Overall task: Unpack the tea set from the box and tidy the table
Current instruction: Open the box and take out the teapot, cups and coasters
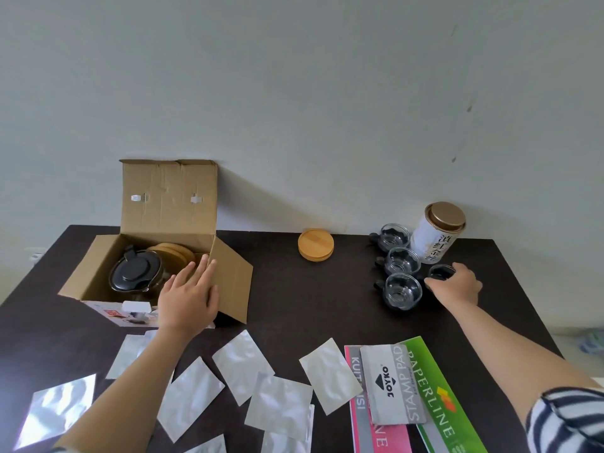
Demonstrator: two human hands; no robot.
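Note:
An open cardboard box [170, 204] stands at the table's back left. Inside it are a glass teapot with a black lid [135, 273] and wooden coasters [175, 253]. My left hand [188, 295] rests flat on the box's front right edge, fingers spread. A stack of wooden coasters [315, 244] sits mid-table at the back. Three glass cups with black handles [401, 261] stand in a row at the right. My right hand [457, 286] grips a fourth small glass cup [441, 272] beside them.
A white tea tin with a gold lid [436, 232] stands behind the cups. Several silver foil pouches [242, 371] lie across the near table. A Joyko stamp pad box [392, 384] and Paperline packs [438, 397] lie at front right. The wall is right behind the dark table [294, 289].

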